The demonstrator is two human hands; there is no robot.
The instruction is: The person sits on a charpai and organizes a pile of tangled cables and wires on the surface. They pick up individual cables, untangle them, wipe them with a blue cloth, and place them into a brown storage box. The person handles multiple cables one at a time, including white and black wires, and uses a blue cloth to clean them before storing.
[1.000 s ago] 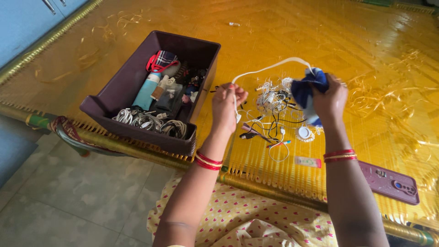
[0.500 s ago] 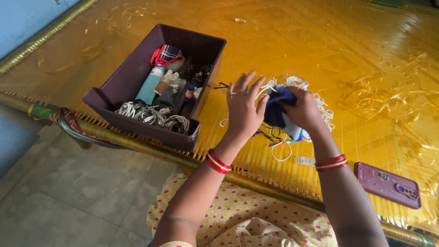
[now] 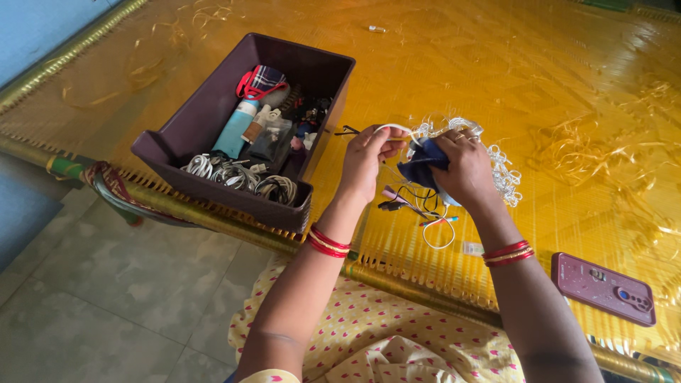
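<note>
My left hand pinches a white cable that loops over to my right hand. My right hand is closed around a dark blue cloth and the cable's other end, just above a tangle of wires and clear bags lying on the yellow woven cot. Both hands hover close together, to the right of a dark purple plastic box. What is inside the cloth is hidden.
The box holds coiled cables, a teal bottle, a red-strapped pouch and small items. A maroon phone case lies at the cot's near edge on the right. A small sachet rests nearby. Grey tiled floor lies below.
A second ago the cable was stretched wide between raised hands. The hands then came together low over the wire pile; my left hand went from spread fingers to pinching the cable again.
</note>
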